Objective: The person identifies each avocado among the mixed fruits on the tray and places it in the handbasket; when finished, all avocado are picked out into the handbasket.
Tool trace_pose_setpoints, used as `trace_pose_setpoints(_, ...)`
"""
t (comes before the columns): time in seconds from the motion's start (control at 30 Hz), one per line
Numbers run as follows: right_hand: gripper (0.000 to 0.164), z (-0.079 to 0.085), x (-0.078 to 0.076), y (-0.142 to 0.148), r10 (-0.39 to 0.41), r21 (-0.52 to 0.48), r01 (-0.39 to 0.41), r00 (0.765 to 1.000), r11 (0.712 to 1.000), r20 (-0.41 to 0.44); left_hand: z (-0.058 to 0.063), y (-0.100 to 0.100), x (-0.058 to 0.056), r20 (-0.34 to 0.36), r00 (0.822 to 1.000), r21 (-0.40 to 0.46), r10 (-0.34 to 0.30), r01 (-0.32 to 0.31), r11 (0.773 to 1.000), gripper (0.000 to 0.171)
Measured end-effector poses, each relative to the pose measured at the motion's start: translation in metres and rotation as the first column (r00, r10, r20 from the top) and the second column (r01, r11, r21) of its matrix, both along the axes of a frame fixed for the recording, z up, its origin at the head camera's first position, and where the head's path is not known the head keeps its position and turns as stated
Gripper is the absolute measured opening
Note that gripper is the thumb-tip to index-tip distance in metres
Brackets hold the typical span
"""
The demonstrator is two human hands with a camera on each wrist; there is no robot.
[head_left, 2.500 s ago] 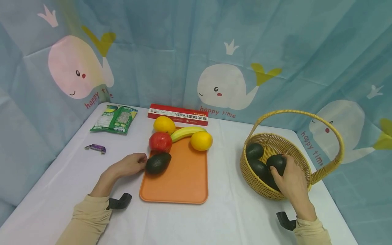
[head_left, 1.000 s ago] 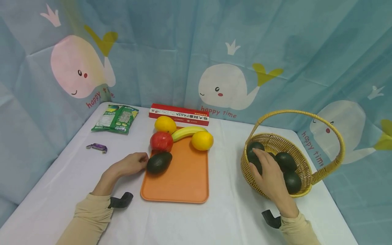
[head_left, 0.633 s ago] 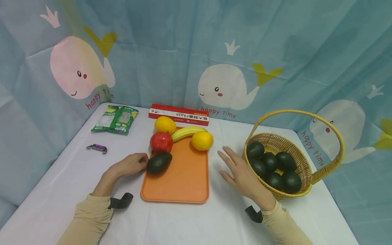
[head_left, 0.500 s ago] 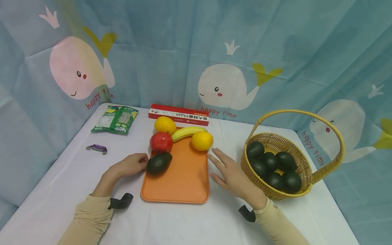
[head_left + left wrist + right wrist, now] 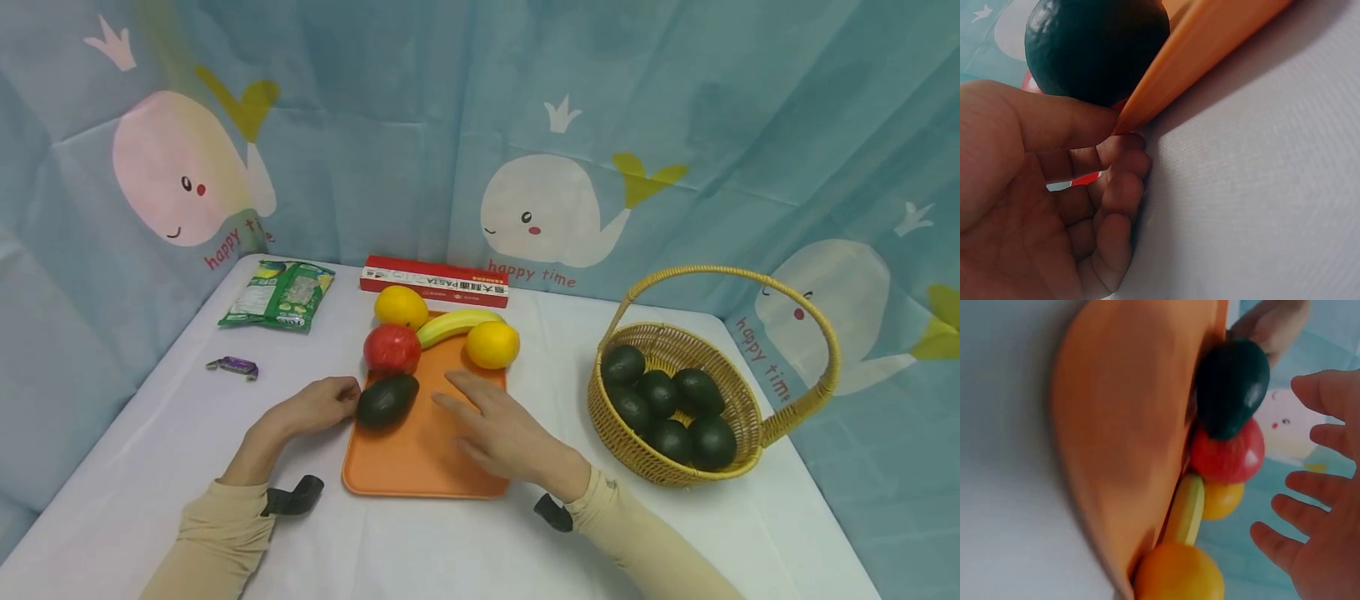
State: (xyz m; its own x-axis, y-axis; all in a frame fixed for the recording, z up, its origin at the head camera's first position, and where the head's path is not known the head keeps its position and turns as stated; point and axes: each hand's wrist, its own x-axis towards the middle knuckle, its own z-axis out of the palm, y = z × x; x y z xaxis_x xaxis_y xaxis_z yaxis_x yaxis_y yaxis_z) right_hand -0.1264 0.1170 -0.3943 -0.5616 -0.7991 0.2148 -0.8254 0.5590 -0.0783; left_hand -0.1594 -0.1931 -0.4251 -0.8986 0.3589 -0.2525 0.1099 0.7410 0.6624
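Observation:
My left hand pinches the left rim of the orange tray; in the left wrist view the thumb lies on the rim and the curled fingers sit below it. A dark green avocado rests on the tray right beside this hand. Behind it are a red pomegranate-like fruit, a yellow-orange round fruit, a banana and a yellow lemon-like fruit. Over the tray's right half hovers my right hand, fingers spread, holding nothing, pointing toward the avocado.
A wicker basket with a tall handle stands at the right, holding several avocados. Behind the tray lies a red pasta box. A green snack bag and a purple-wrapped candy lie at the left. A blue curtain backs the table.
My right hand has released an avocado in the basket, shifted over the others there, then moved left over the tray with nothing in it. My left hand stays at the tray's rim.

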Motion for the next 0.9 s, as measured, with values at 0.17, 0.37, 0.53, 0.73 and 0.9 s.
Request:
trace_pose_setpoints(0.17,0.065,-0.001,-0.002,-0.02,0.014,0.047,-0.014,1.0,0.999,0.004,0.002,-0.001,0.001,-0.014,1.0,0.006,-0.007,0.007,1.0,0.009)
trace_pose_setpoints(0.37,0.066,0.0,-0.004,-0.041,0.048,0.122,-0.044,0.998,0.991,-0.031,0.002,-0.001,0.001,-0.024,1.0,-0.003,-0.009,0.009,1.0,0.009)
trace_pose_setpoints(0.53,0.066,-0.003,-0.003,-0.057,0.068,0.158,-0.064,0.997,0.985,-0.024,0.0,-0.001,-0.001,-0.009,1.0,-0.015,-0.003,0.003,1.0,0.01)
trace_pose_setpoints(0.73,0.069,-0.009,-0.001,-0.073,0.068,0.226,-0.065,0.998,0.972,-0.004,0.002,0.0,-0.001,0.012,1.0,-0.007,0.005,-0.005,1.0,0.008)
trace_pose_setpoints(0.9,0.071,-0.014,0.0,-0.079,0.074,0.26,-0.07,0.997,0.963,-0.005,0.002,-0.001,0.0,0.018,1.0,-0.004,0.0,0.0,1.0,0.008)
